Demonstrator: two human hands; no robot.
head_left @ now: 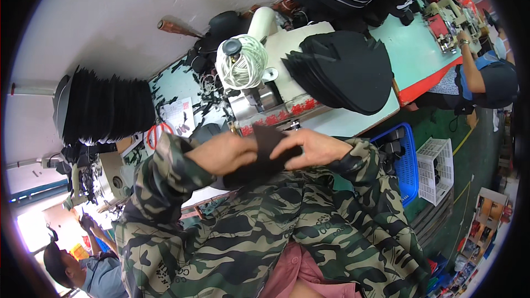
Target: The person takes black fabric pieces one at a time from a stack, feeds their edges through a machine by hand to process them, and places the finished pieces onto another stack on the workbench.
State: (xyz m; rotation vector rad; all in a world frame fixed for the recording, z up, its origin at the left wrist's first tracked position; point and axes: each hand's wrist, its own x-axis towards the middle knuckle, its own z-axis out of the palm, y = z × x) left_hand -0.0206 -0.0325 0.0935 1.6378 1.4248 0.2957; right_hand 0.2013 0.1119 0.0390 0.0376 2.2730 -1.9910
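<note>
In front of my chest, a dark, curved piece of fabric point(268, 144) is held between my two hands. My left hand point(231, 152) is closed on its left side, fingers slightly blurred. From the right, my right hand point(313, 148) grips the other edge between thumb and fingers. Just beyond them stands a sewing machine point(255, 102) with red markings along its front. A coil of white cord point(243, 65) sits on top of it. Right of the machine, a fanned stack of black rounded panels point(353, 72) lies on the table.
A tall row of black panels point(105, 107) stands at the left, near red-handled scissors point(158, 135) and a printed sheet point(178, 116). Black scraps litter the tabletop. A blue basket point(407, 165) and a white crate point(436, 171) stand on the right floor. Two people work nearby.
</note>
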